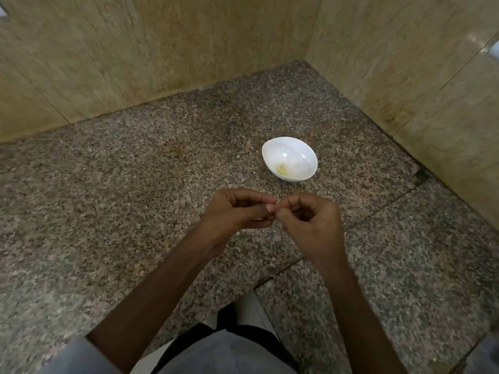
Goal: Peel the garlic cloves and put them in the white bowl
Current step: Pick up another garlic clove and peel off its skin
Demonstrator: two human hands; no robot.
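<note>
The clove [276,206] was pinched between the fingertips of both hands, just below the frame's centre, and was almost wholly hidden; only a pale sliver showed. The left hand [240,211] had its fingers curled, thumb and forefinger clamped on the clove. The right hand [310,220] met it tip to tip, fingers curled in and clamped on the same clove. Both hands hung above the counter [135,184], near the bowl [297,152] but not touching it.

The bowl stood right of centre, just above the hands, with a few yellowish bits [281,168] low on its left side. It sat well apart from both walls. The back wall [135,49] and the right wall [432,90] met in a corner at upper centre-right. Bare counter spread wide to the left. A seam [351,225] ran slantwise under the right hand. The near edge [189,323] lay at bottom centre.
</note>
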